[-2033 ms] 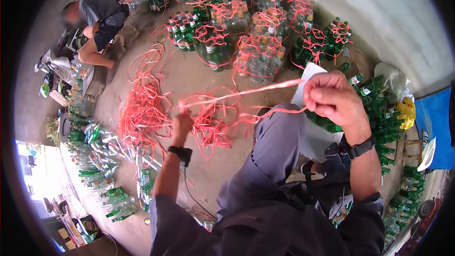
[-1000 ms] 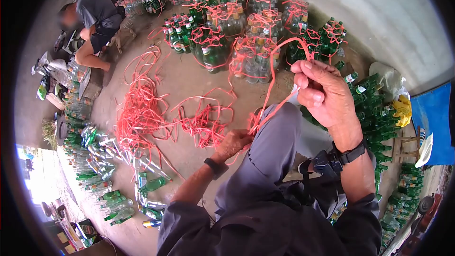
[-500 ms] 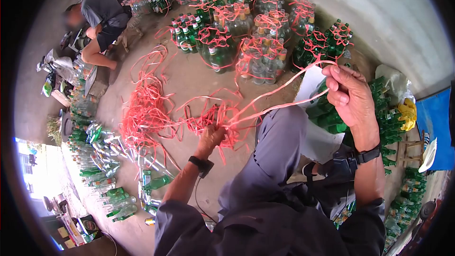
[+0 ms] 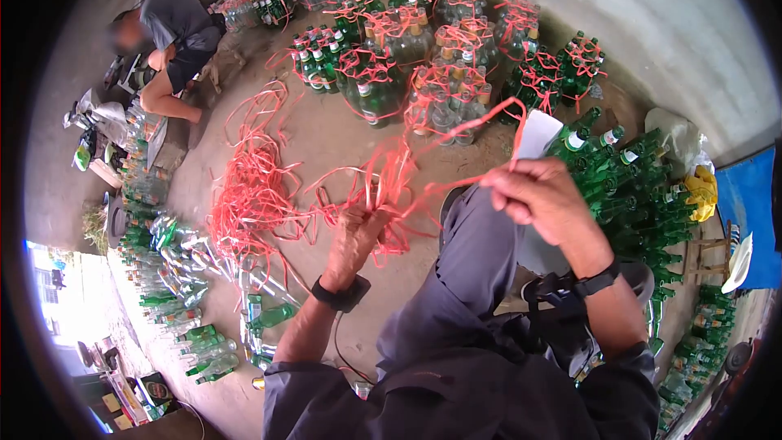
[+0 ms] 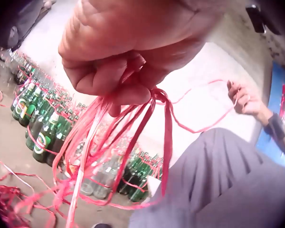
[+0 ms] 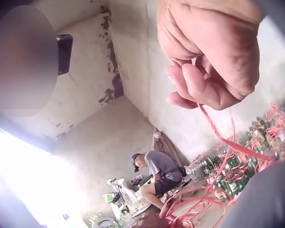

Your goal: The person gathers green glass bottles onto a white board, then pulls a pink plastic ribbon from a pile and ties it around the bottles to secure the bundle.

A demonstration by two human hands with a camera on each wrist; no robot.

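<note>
In the head view, the back of the left hand (image 4: 352, 240) hides most of its grip; the left wrist view shows its fingers curled tightly round a bunch of pink plastic twine (image 5: 91, 147), strands hanging below. The right hand (image 4: 547, 195) pinches a single strand (image 6: 210, 121), which the right wrist view shows leaving its curled fingertips; the head view adds its loop rising above that hand. A tangled twine pile (image 4: 248, 183) lies on the floor left of the left hand. Beyond stand twine-tied clusters of green glass bottles (image 4: 371, 98) and clear glass bottles (image 4: 444, 114), with oval labels on some green ones legible as shapes only from the left wrist. Loose green bottles (image 4: 599, 183) lie right of the knee; what any bottle contains cannot be told.
</note>
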